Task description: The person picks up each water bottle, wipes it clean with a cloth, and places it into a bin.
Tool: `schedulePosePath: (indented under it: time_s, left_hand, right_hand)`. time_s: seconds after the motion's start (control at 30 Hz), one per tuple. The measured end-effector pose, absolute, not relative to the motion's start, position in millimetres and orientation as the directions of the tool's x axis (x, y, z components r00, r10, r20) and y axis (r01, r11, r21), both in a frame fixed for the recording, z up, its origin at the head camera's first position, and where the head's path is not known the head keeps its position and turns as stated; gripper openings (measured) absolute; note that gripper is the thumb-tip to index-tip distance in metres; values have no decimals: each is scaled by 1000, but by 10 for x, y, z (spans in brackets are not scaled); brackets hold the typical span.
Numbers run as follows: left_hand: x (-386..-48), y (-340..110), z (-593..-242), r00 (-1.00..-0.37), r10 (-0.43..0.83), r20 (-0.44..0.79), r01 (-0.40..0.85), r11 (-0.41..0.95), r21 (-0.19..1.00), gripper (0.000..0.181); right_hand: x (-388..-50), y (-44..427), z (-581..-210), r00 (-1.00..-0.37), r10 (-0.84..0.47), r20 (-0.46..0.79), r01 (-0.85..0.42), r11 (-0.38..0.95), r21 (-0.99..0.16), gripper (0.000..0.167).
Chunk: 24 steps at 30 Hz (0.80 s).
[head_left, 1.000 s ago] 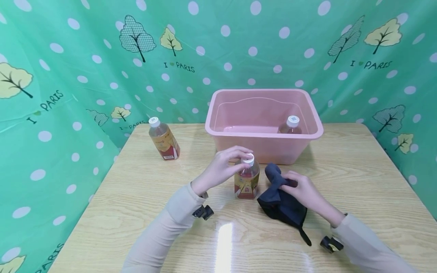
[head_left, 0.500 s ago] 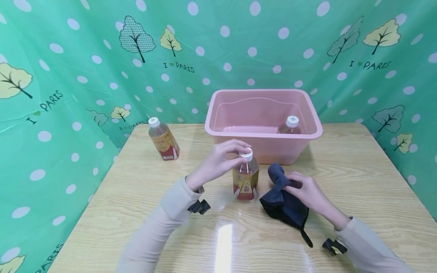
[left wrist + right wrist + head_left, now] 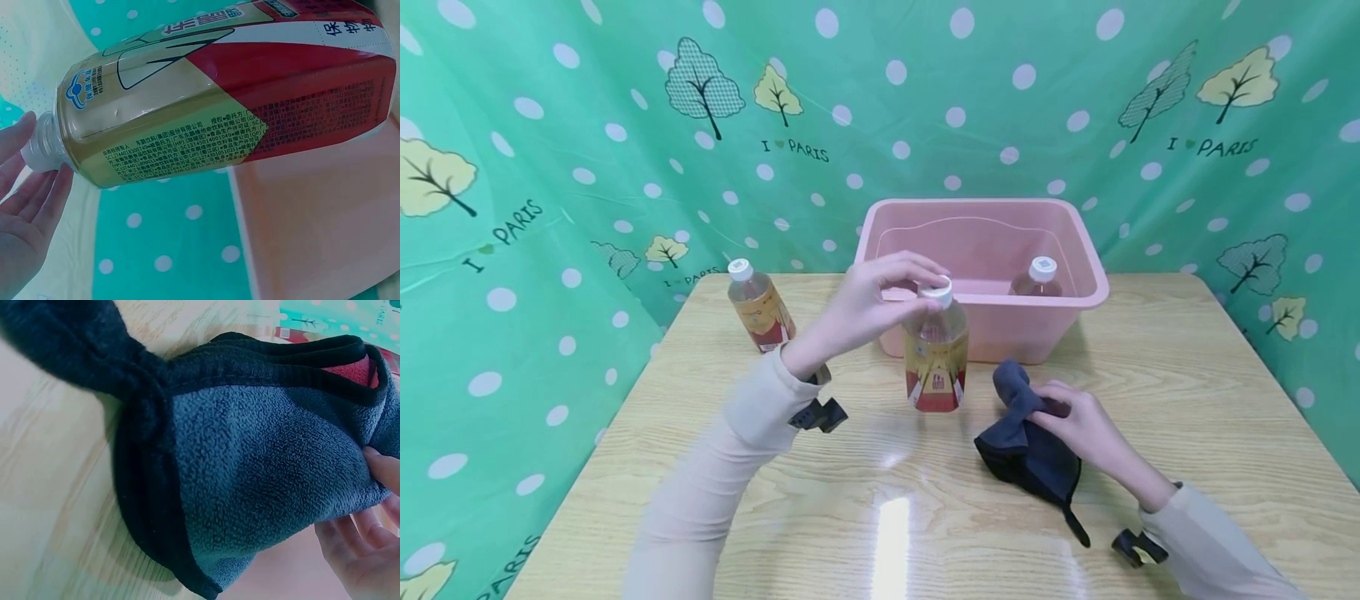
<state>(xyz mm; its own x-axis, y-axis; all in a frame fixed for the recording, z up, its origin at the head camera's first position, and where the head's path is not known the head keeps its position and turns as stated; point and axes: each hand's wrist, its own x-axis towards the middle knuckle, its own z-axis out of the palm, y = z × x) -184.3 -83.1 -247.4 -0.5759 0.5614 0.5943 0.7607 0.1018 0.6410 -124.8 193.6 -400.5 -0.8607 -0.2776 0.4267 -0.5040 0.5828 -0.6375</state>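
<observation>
My left hand point(image 3: 880, 302) pinches the white cap of a drink bottle point(image 3: 937, 358), which hangs upright in front of the pink bin point(image 3: 992, 325), its base raised off the table. In the left wrist view, the bottle's gold and red label point(image 3: 206, 106) fills much of the picture, and the fingers close round its neck end. My right hand point(image 3: 1078, 425) grips a bunched dark grey cloth point(image 3: 1030, 454) with black edging, part of it lying on the table. Seen from the right wrist, thumb and fingers pinch the fuzzy cloth point(image 3: 262, 469).
Inside the bin at the right, a second bottle point(image 3: 1037, 279) stands with its white cap showing. A third bottle point(image 3: 762, 308) stands at the back left of the wooden table point(image 3: 700, 467). A green printed curtain point(image 3: 850, 100) hangs behind.
My left hand has lifted the bottle off the table and brought it slightly left. My right hand, still holding the cloth, has shifted a little right.
</observation>
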Motion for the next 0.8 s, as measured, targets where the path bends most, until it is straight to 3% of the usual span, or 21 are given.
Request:
schedulePosePath:
  time_s: [0.8]
  left_hand:
    - [-2158, -705, -1601, -678, 606, 416, 615, 158, 773, 25]
  right_hand:
    - [-1210, 1981, -3996, -873, -283, 398, -485, 590, -645, 24]
